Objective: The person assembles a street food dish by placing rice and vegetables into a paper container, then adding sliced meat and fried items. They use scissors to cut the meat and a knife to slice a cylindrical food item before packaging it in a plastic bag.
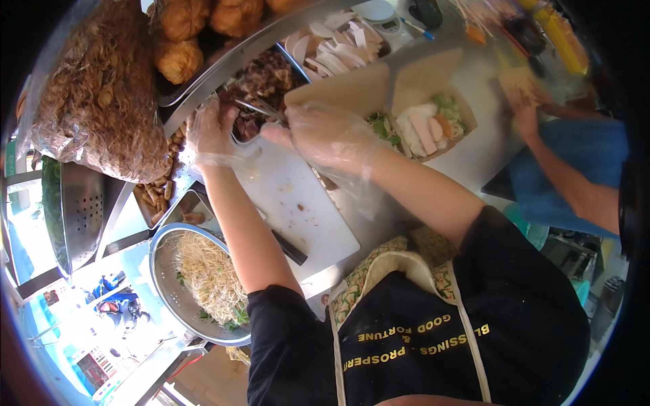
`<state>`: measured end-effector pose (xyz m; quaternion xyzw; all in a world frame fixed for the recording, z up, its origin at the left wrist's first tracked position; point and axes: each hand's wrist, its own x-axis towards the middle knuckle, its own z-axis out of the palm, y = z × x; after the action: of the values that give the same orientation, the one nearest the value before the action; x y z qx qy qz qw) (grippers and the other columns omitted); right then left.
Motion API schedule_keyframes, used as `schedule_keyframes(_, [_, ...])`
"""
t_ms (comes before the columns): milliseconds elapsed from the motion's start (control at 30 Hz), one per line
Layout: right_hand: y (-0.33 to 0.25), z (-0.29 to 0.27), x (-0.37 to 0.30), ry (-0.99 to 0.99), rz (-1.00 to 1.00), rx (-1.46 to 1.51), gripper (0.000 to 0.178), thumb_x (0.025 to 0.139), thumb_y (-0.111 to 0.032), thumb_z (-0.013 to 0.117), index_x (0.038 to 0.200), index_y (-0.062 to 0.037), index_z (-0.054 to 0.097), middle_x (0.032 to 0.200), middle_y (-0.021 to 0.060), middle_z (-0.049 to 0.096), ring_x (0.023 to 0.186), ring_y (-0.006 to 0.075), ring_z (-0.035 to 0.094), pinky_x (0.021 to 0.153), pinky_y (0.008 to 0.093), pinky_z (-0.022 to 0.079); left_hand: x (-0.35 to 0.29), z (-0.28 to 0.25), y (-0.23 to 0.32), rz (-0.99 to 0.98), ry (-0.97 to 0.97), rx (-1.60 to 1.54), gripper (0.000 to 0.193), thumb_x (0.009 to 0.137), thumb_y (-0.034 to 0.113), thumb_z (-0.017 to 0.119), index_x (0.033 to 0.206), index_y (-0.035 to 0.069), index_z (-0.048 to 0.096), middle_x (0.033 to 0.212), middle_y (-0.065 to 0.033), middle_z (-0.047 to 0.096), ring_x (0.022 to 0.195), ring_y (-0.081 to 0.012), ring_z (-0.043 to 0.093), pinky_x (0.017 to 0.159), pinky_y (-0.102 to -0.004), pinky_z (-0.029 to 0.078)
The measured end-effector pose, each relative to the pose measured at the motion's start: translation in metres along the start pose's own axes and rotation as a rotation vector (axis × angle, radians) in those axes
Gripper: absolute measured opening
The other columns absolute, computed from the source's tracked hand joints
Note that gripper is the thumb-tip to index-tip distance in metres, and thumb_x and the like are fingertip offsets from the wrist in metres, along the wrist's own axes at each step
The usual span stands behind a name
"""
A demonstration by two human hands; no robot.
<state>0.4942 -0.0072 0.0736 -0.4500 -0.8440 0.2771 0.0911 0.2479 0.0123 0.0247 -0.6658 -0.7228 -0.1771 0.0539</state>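
Both my hands wear clear plastic gloves and work over a metal tray of dark cut meat (267, 81). My left hand (211, 132) is at the tray's near left corner, fingers curled; what they hold is hidden. My right hand (332, 135) is closed at the tray's right side, around the end of a thin shiny metal utensil (256, 108) that reaches over the meat; its exact kind is unclear. Below my hands lies a white cutting board (305, 210) with crumbs and a dark-handled knife (288, 247). Right of my right hand, an open brown takeaway box (467, 115) holds pale slices and greens.
A colander (157, 271) of bean sprouts stands left of my arm. Sliced pale pieces (342, 47) fill another tray at the back. A big bag of brown flakes (95, 101) and fried balls (179, 59) crowd the far left. Another person's arm (565, 162) is at right.
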Motion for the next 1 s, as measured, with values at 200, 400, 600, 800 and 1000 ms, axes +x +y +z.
schedule_keyframes(200, [0.000,0.002,0.019,-0.014,0.009,0.033,0.061,0.106,-0.052,0.037,0.109,0.0037,0.063,0.102,0.0252,0.067,0.102,0.0396,0.065,0.091,0.0471,0.050,-0.012,0.046,0.003,-0.203,0.218,-0.792,0.035,0.086,0.023,0.077,0.116,0.006,0.069,0.119,-0.0144,0.070,0.121,-0.0380,0.059,0.107,-0.0464,0.044])
schedule_keyframes(400, [0.010,0.026,0.037,0.069,0.002,0.196,0.067,0.105,-0.057,0.036,0.106,0.0043,0.062,0.099,0.0268,0.068,0.097,0.0426,0.065,0.089,0.0486,0.050,-0.006,0.074,-0.015,-0.239,0.188,-0.894,0.034,0.087,0.020,0.076,0.116,0.003,0.068,0.120,-0.0159,0.069,0.118,-0.0376,0.061,0.104,-0.0451,0.047])
schedule_keyframes(600, [0.030,0.042,0.034,-0.164,0.240,0.844,0.076,0.098,-0.072,0.035,0.098,-0.0014,0.063,0.082,0.0152,0.065,0.064,0.0268,0.066,0.065,0.0380,0.053,0.014,0.045,-0.028,-0.553,0.053,-1.391,0.021,0.099,0.008,0.057,0.116,0.001,0.067,0.108,-0.0133,0.074,0.102,-0.0267,0.071,0.089,-0.0342,0.059])
schedule_keyframes(800, [0.021,0.057,0.012,-0.513,0.171,1.582,0.074,0.099,-0.072,0.034,0.102,-0.0030,0.059,0.088,0.0059,0.064,0.065,0.0162,0.059,0.064,0.0291,0.051,0.025,0.011,-0.035,-0.474,-0.257,-2.041,0.029,0.099,0.008,0.060,0.125,-0.005,0.060,0.114,-0.0128,0.067,0.095,-0.0220,0.066,0.079,-0.0296,0.057])
schedule_keyframes(1000, [0.017,0.042,0.037,-0.184,0.101,0.859,0.077,0.100,-0.071,0.036,0.091,0.0003,0.063,0.081,0.0154,0.066,0.073,0.0284,0.066,0.071,0.0400,0.052,-0.003,0.005,-0.020,-0.214,-0.314,-2.079,0.039,0.096,0.013,0.064,0.129,-0.006,0.056,0.118,-0.0159,0.065,0.106,-0.0234,0.064,0.081,-0.0331,0.058])
